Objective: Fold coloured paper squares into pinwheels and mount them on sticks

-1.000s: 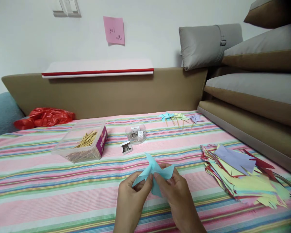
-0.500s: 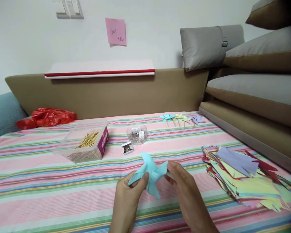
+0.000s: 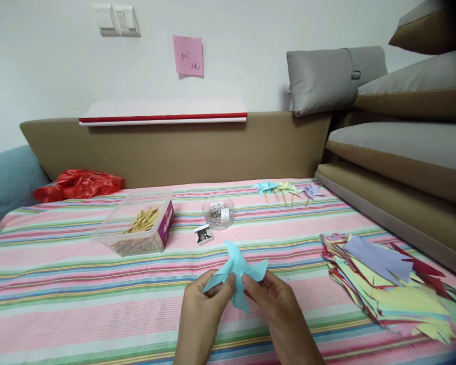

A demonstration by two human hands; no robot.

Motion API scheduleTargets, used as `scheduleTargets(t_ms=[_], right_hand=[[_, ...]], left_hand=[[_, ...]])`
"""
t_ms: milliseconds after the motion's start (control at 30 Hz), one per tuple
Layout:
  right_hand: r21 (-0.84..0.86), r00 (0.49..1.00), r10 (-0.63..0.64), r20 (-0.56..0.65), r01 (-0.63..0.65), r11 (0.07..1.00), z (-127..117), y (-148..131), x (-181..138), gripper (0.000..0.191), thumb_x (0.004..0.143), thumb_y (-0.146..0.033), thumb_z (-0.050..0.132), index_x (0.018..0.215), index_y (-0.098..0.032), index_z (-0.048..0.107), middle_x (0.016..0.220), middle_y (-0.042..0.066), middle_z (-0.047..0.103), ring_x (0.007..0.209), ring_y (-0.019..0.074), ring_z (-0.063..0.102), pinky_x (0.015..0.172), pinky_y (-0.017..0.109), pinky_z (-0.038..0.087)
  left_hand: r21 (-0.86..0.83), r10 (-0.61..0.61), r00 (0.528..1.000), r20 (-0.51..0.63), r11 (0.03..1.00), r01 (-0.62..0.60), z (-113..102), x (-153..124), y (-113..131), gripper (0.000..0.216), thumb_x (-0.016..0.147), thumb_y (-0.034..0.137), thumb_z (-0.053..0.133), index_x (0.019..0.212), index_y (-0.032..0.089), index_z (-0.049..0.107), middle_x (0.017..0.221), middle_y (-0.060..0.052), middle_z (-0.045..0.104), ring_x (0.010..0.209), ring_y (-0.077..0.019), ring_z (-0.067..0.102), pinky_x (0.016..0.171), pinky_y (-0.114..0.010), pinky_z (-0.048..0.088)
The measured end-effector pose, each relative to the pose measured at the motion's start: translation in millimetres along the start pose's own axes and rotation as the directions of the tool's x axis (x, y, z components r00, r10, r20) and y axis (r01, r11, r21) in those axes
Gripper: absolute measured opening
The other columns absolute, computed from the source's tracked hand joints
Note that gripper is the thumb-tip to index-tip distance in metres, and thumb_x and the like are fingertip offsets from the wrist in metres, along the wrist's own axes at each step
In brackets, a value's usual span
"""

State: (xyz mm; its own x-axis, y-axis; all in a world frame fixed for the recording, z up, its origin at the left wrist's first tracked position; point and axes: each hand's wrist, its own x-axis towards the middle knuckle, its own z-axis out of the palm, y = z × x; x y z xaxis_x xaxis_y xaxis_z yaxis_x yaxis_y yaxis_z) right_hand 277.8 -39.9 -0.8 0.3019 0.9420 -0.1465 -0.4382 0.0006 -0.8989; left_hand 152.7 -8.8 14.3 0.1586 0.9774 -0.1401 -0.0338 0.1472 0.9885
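A light blue paper pinwheel (image 3: 237, 268) with pointed flaps is held low over the striped cloth, near the front middle. My left hand (image 3: 205, 314) pinches its left flap between thumb and fingers. From the right, my right hand (image 3: 275, 309) pinches the paper near its centre. Both sets of fingers are closed on the paper.
A clear plastic box of wooden sticks (image 3: 137, 228), a small round tub of pins (image 3: 218, 213) and its loose lid (image 3: 203, 234) lie ahead. Three finished pinwheels (image 3: 285, 188) lie farther back. A stack of cut coloured paper (image 3: 391, 284) sits at right, a red plastic bag (image 3: 79, 183) at left.
My right hand, which had drawn away to the paper's right tip half a second ago, has come back to the centre of the pinwheel. The view has shifted slightly.
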Motion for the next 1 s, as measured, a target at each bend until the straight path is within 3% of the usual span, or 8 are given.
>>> scheduleTargets(t_ms=[300, 533, 800, 1000], right_hand=[[-0.118, 0.999, -0.037, 0.011, 0.038, 0.992, -10, 5, -1, 0.031, 0.076, -0.046, 0.078, 0.082, -0.016, 0.072, 0.073, 0.004, 0.071, 0.075, 0.0215, 0.064, 0.063, 0.027, 0.05], [-0.153, 0.997, -0.067, -0.022, 0.063, 0.986, -10, 6, -1, 0.035, 0.075, -0.049, 0.077, 0.08, -0.015, 0.068, 0.073, 0.003, 0.068, 0.072, 0.0199, 0.061, 0.065, 0.028, 0.05], [-0.241, 0.994, -0.105, 0.027, 0.108, 0.964, -12, -1, -3, 0.034, 0.079, -0.049, 0.073, 0.082, -0.016, 0.067, 0.074, 0.004, 0.067, 0.072, 0.02, 0.058, 0.063, 0.028, 0.047], [-0.306, 0.991, -0.131, -0.026, 0.117, 0.945, -13, -2, -2, 0.037, 0.075, -0.052, 0.073, 0.077, -0.016, 0.067, 0.069, 0.003, 0.064, 0.068, 0.02, 0.056, 0.057, 0.027, 0.047]], left_hand=[[0.102, -0.001, 1.0, -0.016, 0.995, 0.002, 10, -6, 3, 0.034, 0.074, 0.048, 0.075, 0.067, 0.016, 0.067, 0.059, 0.004, 0.044, 0.061, -0.0125, 0.036, 0.055, -0.022, 0.031], [0.14, 0.016, 1.0, 0.005, 0.99, -0.016, 13, -7, 7, 0.035, 0.074, 0.051, 0.073, 0.067, 0.016, 0.067, 0.061, 0.003, 0.047, 0.062, -0.0138, 0.039, 0.055, -0.023, 0.034], [0.184, 0.026, 0.996, 0.08, 0.982, -0.04, 9, -6, 7, 0.032, 0.077, 0.049, 0.072, 0.071, 0.018, 0.07, 0.063, 0.002, 0.051, 0.062, -0.0145, 0.042, 0.055, -0.023, 0.035], [0.235, 0.035, 0.984, 0.177, 0.969, -0.077, 6, -7, 10, 0.031, 0.083, 0.05, 0.067, 0.079, 0.019, 0.07, 0.07, 0.0, 0.058, 0.069, -0.0171, 0.049, 0.062, -0.024, 0.039]])
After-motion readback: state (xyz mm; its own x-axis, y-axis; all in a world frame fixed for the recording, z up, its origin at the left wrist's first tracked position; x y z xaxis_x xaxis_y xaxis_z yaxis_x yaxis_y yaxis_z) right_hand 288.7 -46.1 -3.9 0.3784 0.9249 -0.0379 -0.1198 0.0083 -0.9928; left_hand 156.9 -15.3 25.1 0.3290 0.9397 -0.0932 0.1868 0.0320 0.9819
